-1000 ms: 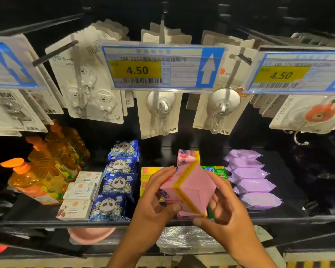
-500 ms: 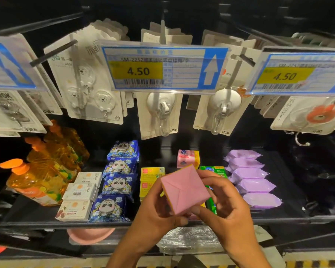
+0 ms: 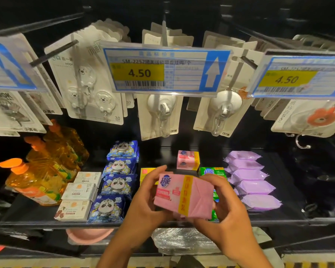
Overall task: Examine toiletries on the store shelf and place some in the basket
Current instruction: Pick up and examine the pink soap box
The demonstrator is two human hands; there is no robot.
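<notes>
- Your left hand (image 3: 143,202) grips the left end of the pink soap pack (image 3: 182,194), with the fingers curled over its top edge.
- Your right hand (image 3: 230,213) grips the right end, and its fingers wrap over the far corner.
- You hold the pack off the shelf, above the shelf's front edge (image 3: 46,223). Its printed face and yellow band are turned up toward you.
- Just behind the pack, a yellow box (image 3: 146,172) and a green pack (image 3: 211,172) show past your fingers.
- To the left lie a row of blue panda packets (image 3: 116,184), then white boxes (image 3: 79,192), then orange pump bottles (image 3: 37,180).
- To the right lies a row of purple packets (image 3: 253,186).
- Farther back, a second pink soap pack (image 3: 188,160) stands alone on the shelf.
- Above, carded wall hooks (image 3: 161,117) hang behind a price label reading 4.50 (image 3: 162,71).
</notes>
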